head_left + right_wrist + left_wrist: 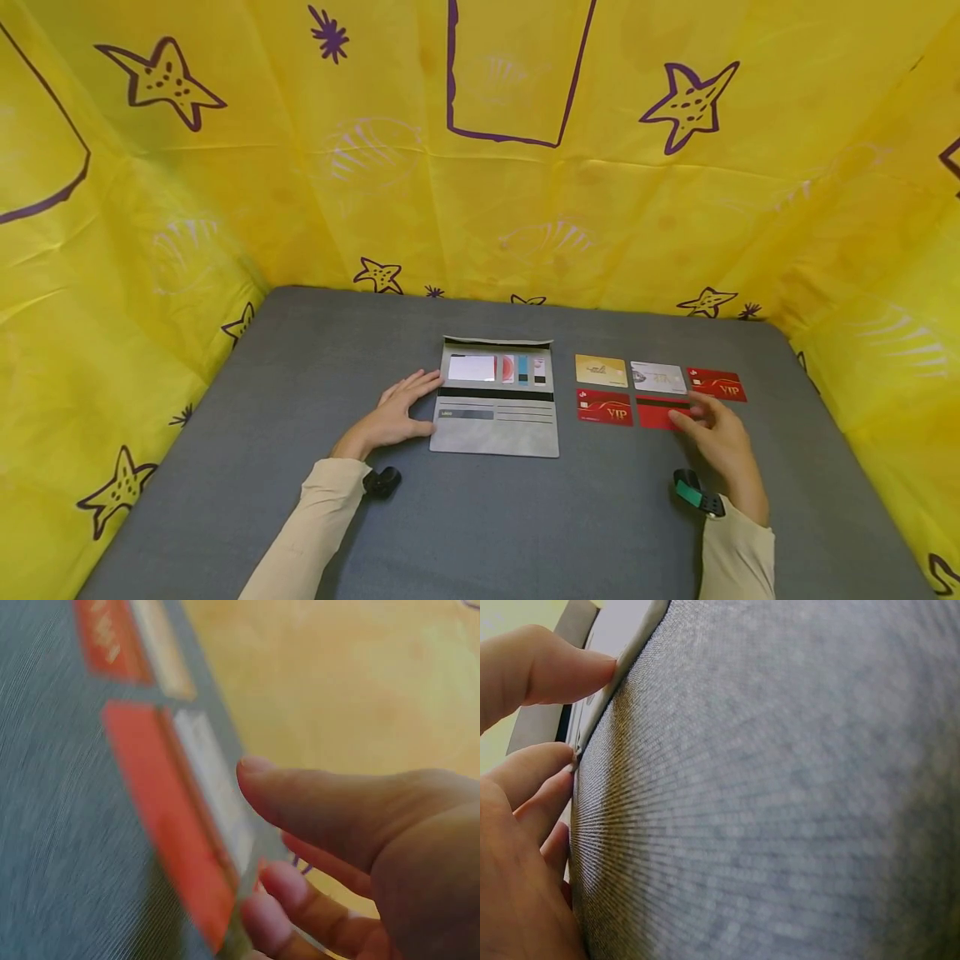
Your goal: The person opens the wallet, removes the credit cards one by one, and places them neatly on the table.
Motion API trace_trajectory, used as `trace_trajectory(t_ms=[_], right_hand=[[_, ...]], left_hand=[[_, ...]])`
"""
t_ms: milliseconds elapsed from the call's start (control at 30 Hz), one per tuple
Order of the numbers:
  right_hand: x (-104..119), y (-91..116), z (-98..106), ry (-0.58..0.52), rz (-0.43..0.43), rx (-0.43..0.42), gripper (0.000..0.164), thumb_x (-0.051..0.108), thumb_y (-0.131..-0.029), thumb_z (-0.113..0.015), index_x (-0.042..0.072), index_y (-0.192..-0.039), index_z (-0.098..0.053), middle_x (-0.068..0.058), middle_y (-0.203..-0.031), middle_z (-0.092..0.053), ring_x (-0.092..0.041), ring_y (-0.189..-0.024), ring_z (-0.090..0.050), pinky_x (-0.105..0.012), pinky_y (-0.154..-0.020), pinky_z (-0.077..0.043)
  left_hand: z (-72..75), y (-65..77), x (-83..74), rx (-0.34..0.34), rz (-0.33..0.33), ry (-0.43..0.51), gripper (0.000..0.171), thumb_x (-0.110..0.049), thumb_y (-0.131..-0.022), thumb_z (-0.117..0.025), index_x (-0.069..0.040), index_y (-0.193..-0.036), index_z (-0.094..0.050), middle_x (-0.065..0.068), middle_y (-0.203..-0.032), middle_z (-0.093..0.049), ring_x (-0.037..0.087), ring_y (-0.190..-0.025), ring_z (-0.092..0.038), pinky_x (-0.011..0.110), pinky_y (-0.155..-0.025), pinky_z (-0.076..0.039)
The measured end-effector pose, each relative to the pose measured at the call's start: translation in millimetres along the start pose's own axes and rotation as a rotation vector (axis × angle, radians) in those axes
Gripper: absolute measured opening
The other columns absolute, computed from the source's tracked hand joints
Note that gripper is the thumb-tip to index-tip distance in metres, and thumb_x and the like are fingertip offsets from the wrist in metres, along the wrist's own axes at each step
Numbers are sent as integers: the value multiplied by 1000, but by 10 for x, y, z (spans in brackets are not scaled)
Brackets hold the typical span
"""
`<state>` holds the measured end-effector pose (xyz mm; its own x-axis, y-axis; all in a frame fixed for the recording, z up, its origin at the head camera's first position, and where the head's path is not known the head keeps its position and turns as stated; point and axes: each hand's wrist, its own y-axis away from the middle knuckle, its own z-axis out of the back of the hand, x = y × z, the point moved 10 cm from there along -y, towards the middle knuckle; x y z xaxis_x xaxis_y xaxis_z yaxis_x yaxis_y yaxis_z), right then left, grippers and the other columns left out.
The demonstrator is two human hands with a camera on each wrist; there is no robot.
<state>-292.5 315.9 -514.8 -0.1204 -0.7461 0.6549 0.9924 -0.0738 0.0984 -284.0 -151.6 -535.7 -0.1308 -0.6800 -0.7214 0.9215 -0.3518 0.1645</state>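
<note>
A grey wallet [517, 437] lies unfolded on the table, with a white card and several narrow slots showing in its upper half. My left hand [393, 417] rests at its left side, fingers spread and thumb apart; in the left wrist view the thumb tip touches the wallet's edge [641, 641]. To the right, my right hand [723, 437] hovers over a red card with a black stripe [656, 415], its fingertips overlapping that card's right end. In the right wrist view a gap shows between thumb [300, 799] and fingers, with nothing held.
Around the striped card lie a gold card [600, 371], a silver-white card [654, 377] and two red VIP cards, one at left [604, 408] and one at far right [716, 383]. Yellow patterned cloth [480, 225] walls the grey table [525, 533] at the back and sides.
</note>
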Motion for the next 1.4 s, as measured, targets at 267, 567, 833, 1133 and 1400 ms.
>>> trace_trajectory(t_ms=[267,567,833,1133,1400], right_hand=[[226,50,-37,-40,12,68,67,41,-96,-62,-2,-144,-44,-30,-128,-56,-40,-109,-57,-20,-69,-47],[370,70,-85,-58,53,69,61,38,-96,-64,0,-142,-49,-29,-124,-60,-37,-104,-60,-19,-68,-49],[557,76,-137,-81,117,72,56,30,-95,-65,-3,-139,-52,-27,-120,-65,-23,-95,-64,-18,-70,-50],[757,66,-236,-111,189,71,48,25,-95,-67,-3,-132,-58,-25,-114,-68,-23,-91,-65,-19,-68,-51],[950,72,-361,-131,234,97,44,21,-92,-70,-3,-128,-61,-22,-110,-71,-25,-90,-67,-19,-70,-51]], left_hand=[[-4,1,21,0,17,-3,79,-19,-80,-69,-12,-153,-39,8,-163,-30,35,-154,-12,62,-120,-5],[-7,-8,25,3,13,-3,79,-19,-80,-69,-12,-153,-39,8,-163,-30,35,-154,-13,63,-120,-5],[-2,-4,20,5,-1,-2,79,-19,-81,-69,-11,-153,-38,9,-164,-29,35,-155,-11,63,-120,-4],[-10,-9,37,11,-2,-5,79,-20,-82,-68,-9,-153,-37,11,-164,-28,36,-154,-11,63,-119,-4],[-4,-15,21,15,4,-7,79,-20,-82,-68,-9,-153,-37,10,-164,-28,36,-154,-11,63,-119,-4]])
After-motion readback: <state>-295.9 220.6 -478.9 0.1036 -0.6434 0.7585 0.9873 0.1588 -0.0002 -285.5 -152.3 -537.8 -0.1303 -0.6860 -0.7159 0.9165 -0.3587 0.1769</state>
